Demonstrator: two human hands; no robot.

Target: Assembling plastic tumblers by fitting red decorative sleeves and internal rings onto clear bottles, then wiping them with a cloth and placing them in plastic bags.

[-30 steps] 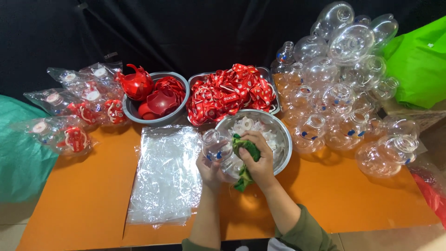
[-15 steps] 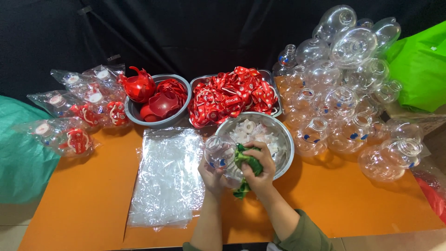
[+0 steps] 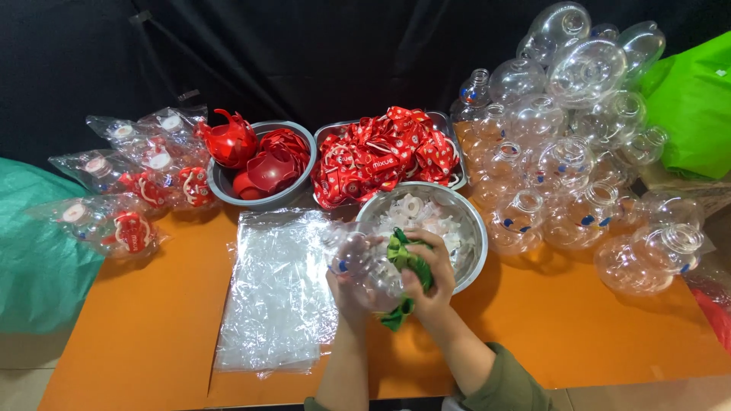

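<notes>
- a teal bag [image 3: 34, 251] fills the far left edge of the orange table [image 3: 137, 335].
- packed bottles [image 3: 129, 183] in clear wrappers lie in a loose cluster at the table's back left.
- a grey bowl [image 3: 228, 190] just right of them holds red caps [image 3: 263, 156].
- a stack of clear bags [image 3: 278, 289] lies flat in front of that bowl, long side running away from the person.
- a tray [image 3: 449, 122] behind holds a heap of red straps [image 3: 381, 152].
- the left hand [image 3: 346, 285] is wrapped around a clear bottle [image 3: 362, 262], gripping it from below at the table's near middle, just in front of the steel bowl.
- the bottle seems to lie tilted, long axis roughly left to right; where its neck points is hard to tell under the hands.
- the right hand [image 3: 426, 278] is closed on a green cloth [image 3: 407, 262], pressing it against the bottle's right side; a cloth end hangs below the hands.
- the steel bowl [image 3: 472, 228] holds white rings [image 3: 426, 217].
- empty bottles [image 3: 571, 152] pile up at the right, most with necks upward.
- a green bag [image 3: 693, 106] sits at the far right.
</notes>
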